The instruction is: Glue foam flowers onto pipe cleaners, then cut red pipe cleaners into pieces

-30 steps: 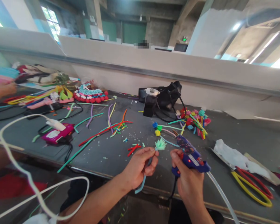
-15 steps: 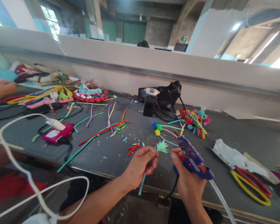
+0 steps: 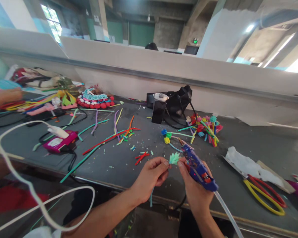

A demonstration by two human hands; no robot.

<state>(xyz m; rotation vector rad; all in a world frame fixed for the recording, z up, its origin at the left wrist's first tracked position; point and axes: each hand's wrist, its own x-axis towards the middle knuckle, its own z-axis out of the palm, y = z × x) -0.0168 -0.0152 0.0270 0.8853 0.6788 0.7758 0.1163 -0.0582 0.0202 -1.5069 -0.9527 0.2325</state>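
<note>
Between the thumb and fingers of my left hand [image 3: 152, 175] I pinch a pipe-cleaner flower [image 3: 174, 158] with mint-green petals; its blue stem [image 3: 151, 197] hangs below the hand. My right hand [image 3: 197, 185] is wrapped round a dark blue glue gun [image 3: 198, 168], nozzle up and to the left, a clear glue stick [image 3: 227, 210] trailing from its back. The right thumb and a fingertip reach the side of the petals. Behind the nozzle lie small finished pipe-cleaner flowers [image 3: 167, 140] in blue, green and yellow.
A heap of pipe-cleaner flowers [image 3: 207, 129] lies at the back right, near a black bag [image 3: 180, 100] and a phone [image 3: 159, 111]. Yellow-and-red-handled scissors [image 3: 264, 195] lie right. Left are loose pipe cleaners [image 3: 96, 158], a magenta power strip [image 3: 61, 142] and another person's hand [image 3: 11, 95].
My right hand has moved left with the glue gun, bringing its thumb and fingertip to the petals. The flower has shifted slightly right. At far left, the other person's hand has moved a little right.
</note>
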